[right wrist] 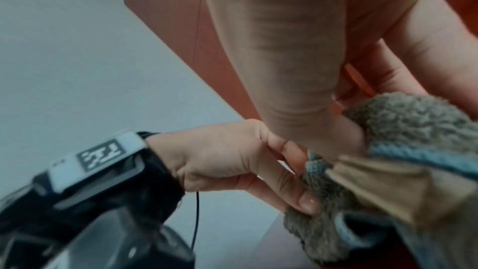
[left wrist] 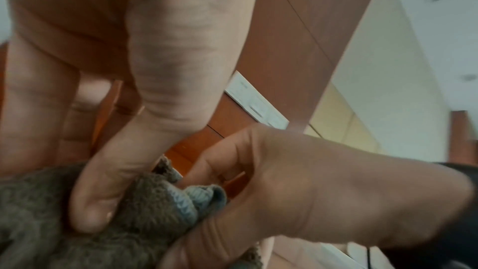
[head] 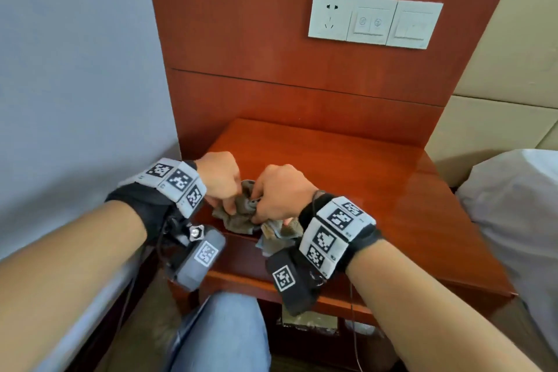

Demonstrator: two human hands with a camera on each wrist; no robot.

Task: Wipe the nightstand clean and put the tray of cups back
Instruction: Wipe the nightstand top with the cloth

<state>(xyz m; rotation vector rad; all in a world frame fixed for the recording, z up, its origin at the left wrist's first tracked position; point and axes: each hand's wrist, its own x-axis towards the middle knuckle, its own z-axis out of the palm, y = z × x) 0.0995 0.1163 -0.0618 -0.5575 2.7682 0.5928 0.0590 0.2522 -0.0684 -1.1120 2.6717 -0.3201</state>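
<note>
A grey-brown fluffy cloth [head: 241,214] with a blue hem lies bunched at the front left edge of the red-brown wooden nightstand [head: 362,172]. Both hands meet over it. My left hand [head: 220,181] pinches the cloth [left wrist: 145,204] between thumb and curled fingers. My right hand [head: 277,193] grips the same cloth [right wrist: 403,122] from the right, and part of it hangs down under that wrist. No tray or cups are in any view.
A grey wall [head: 75,69] stands close on the left. A red wood panel with a white socket and switch plate [head: 374,19] rises behind the nightstand. A bed with white bedding [head: 519,208] borders the right side. My knee in jeans [head: 223,332] is below the front edge.
</note>
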